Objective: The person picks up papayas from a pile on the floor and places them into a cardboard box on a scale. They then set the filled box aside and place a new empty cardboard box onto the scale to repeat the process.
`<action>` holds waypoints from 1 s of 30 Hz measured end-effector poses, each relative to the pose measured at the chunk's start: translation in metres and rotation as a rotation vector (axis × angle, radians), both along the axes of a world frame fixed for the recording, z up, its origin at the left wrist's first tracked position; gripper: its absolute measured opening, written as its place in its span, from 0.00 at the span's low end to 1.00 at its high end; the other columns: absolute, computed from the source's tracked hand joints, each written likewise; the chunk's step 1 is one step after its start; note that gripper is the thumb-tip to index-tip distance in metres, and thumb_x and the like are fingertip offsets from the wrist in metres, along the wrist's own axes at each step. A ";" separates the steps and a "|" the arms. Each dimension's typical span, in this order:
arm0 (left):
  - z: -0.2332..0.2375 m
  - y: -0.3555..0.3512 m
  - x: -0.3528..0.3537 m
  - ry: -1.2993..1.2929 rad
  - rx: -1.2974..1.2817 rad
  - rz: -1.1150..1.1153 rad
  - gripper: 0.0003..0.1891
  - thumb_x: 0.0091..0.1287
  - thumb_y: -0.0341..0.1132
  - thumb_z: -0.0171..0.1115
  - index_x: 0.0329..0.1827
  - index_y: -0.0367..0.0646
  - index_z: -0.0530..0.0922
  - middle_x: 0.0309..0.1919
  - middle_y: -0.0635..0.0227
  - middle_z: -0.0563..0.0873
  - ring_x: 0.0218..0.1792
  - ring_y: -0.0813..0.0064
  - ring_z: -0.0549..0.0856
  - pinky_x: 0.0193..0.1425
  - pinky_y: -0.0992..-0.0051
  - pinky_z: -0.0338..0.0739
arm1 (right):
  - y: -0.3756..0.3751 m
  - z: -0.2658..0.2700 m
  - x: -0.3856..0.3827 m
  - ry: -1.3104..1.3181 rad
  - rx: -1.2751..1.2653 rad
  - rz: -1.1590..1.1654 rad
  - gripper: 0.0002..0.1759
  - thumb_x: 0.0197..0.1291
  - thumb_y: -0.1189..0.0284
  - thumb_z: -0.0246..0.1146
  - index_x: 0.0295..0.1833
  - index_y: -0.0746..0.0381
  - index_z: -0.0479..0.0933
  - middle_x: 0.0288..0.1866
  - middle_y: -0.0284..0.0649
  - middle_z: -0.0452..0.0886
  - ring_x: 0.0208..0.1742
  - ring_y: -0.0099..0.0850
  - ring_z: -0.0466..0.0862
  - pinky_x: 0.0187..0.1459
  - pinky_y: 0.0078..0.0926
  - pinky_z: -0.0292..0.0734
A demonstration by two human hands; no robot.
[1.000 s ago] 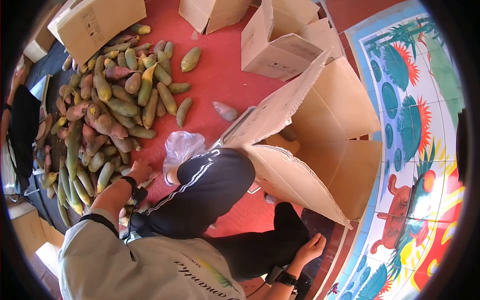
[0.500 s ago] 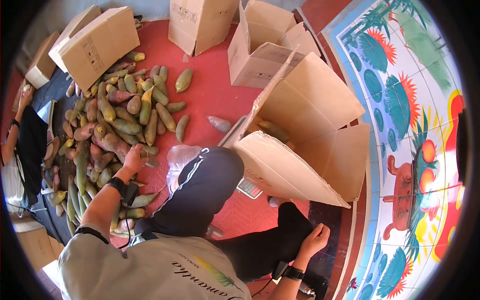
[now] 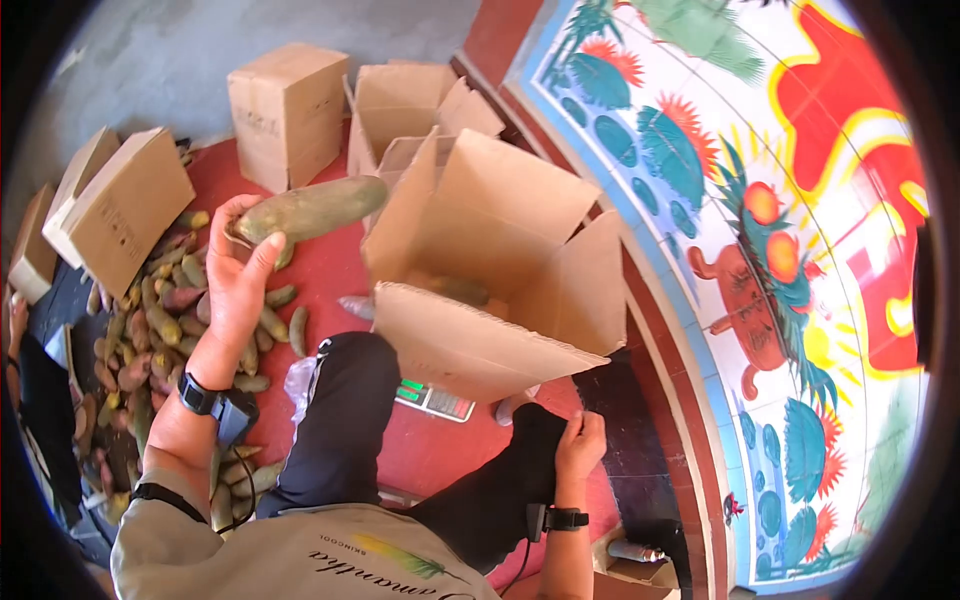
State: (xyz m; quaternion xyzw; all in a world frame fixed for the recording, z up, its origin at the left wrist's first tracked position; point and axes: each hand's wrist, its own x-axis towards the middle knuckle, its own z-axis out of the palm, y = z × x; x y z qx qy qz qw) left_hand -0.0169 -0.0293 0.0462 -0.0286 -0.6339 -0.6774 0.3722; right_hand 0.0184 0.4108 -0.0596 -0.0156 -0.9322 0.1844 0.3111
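A long greenish-brown radish-like vegetable [image 3: 315, 208] is held up in my left hand [image 3: 240, 265], with the thumb and fingers around its left end. Its right end reaches close to the rim of a large open cardboard box [image 3: 490, 325]. Inside that box a similar vegetable [image 3: 458, 290] lies at the bottom. My right hand [image 3: 580, 446] rests closed on my knee; whether it holds anything is hidden. The pile of green and reddish vegetables [image 3: 140, 350] lies on the floor left of my left forearm.
A digital scale [image 3: 435, 400] sits under the large box. Behind stand a closed box [image 3: 288, 115] and another open box [image 3: 400, 105]. More cartons [image 3: 130, 210] stand at the left. Another person's arm [image 3: 15, 330] shows at the left edge. A painted tile wall [image 3: 700, 200] runs along the right.
My left hand has risen from the pile, now holding a vegetable near the large box. The view has turned, shifting the boxes leftward. My right hand stays at the knee.
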 end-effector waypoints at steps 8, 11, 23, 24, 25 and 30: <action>0.019 0.081 -0.037 0.043 -0.645 -0.083 0.21 0.50 0.28 0.68 0.48 0.38 0.72 0.40 0.55 0.78 0.44 0.59 0.79 0.48 0.69 0.73 | -0.001 0.001 0.002 0.050 -0.003 -0.010 0.08 0.56 0.74 0.58 0.27 0.67 0.70 0.27 0.51 0.73 0.29 0.51 0.74 0.30 0.44 0.69; 0.011 0.101 -0.039 -0.022 -0.787 -0.163 0.19 0.51 0.28 0.66 0.47 0.38 0.73 0.40 0.54 0.79 0.40 0.54 0.80 0.43 0.67 0.76 | -0.001 0.002 0.003 0.048 -0.020 -0.017 0.07 0.56 0.74 0.58 0.28 0.66 0.72 0.28 0.50 0.74 0.29 0.50 0.75 0.30 0.44 0.69; -0.006 0.107 -0.037 0.143 -0.993 -0.023 0.15 0.50 0.29 0.66 0.41 0.38 0.77 0.43 0.59 0.81 0.43 0.57 0.80 0.46 0.64 0.73 | 0.001 0.000 0.006 0.034 -0.016 -0.027 0.07 0.57 0.74 0.58 0.29 0.65 0.72 0.28 0.49 0.73 0.29 0.50 0.75 0.30 0.43 0.69; -0.007 0.107 -0.035 0.144 -1.008 -0.025 0.15 0.49 0.28 0.66 0.42 0.39 0.77 0.44 0.59 0.81 0.45 0.58 0.79 0.49 0.63 0.72 | 0.001 0.001 0.006 0.036 -0.021 -0.025 0.07 0.57 0.74 0.58 0.29 0.66 0.71 0.27 0.49 0.73 0.29 0.50 0.75 0.29 0.43 0.69; -0.008 0.107 -0.032 0.141 -1.006 -0.029 0.15 0.49 0.28 0.66 0.42 0.39 0.77 0.44 0.59 0.81 0.45 0.58 0.79 0.49 0.63 0.72 | 0.001 0.002 0.006 0.041 -0.025 -0.022 0.07 0.56 0.74 0.58 0.28 0.66 0.71 0.27 0.49 0.72 0.28 0.50 0.74 0.29 0.43 0.68; -0.010 0.102 -0.019 0.194 -1.037 0.060 0.21 0.45 0.27 0.66 0.46 0.38 0.75 0.52 0.57 0.76 0.53 0.56 0.74 0.55 0.59 0.68 | 0.001 0.002 0.006 0.067 -0.022 -0.016 0.08 0.56 0.74 0.58 0.27 0.66 0.71 0.26 0.49 0.72 0.28 0.49 0.74 0.29 0.42 0.68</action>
